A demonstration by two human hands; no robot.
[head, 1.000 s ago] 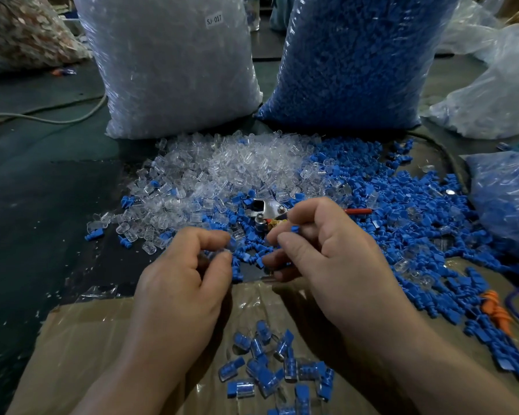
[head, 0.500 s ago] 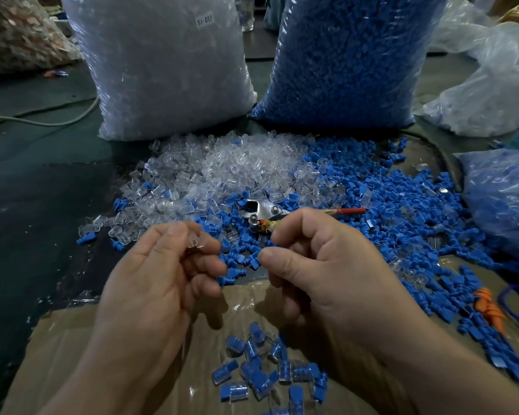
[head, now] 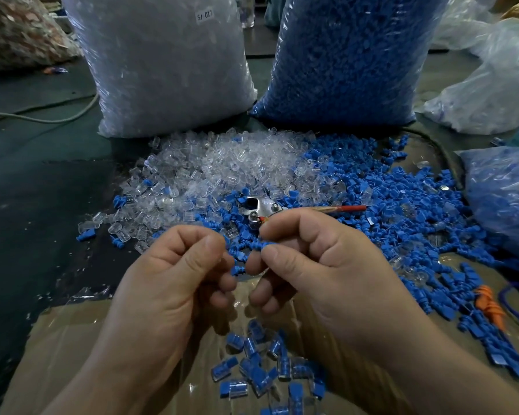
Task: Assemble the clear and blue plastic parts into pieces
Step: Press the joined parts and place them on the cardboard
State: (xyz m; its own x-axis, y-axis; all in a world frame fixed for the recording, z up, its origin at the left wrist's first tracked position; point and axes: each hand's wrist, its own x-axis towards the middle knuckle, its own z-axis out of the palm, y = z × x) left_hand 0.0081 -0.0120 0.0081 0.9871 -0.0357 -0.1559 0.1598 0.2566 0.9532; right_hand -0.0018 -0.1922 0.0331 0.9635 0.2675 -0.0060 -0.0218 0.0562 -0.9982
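My left hand (head: 174, 280) and my right hand (head: 315, 265) are held close together above a sheet of cardboard (head: 72, 339). The left hand's thumb and curled fingers pinch a clear part, almost fully hidden. Between thumb and forefinger, the right hand pinches a small blue part (head: 268, 244) that points toward the left hand. Just beyond the hands lie a loose pile of clear parts (head: 237, 163) and a spread of blue parts (head: 402, 205). Several assembled clear-and-blue pieces (head: 261, 363) lie on the cardboard below the hands.
A big bag of clear parts (head: 162, 70) and a big bag of blue parts (head: 342, 55) stand behind the piles. A metal tool with a red handle (head: 264, 206) lies in the parts. At the right are a smaller bag (head: 504, 199) and an orange item (head: 489, 307).
The hands have come closer together, and the left hand's fingers have curled tighter around its clear part. The right hand still pinches its blue part.
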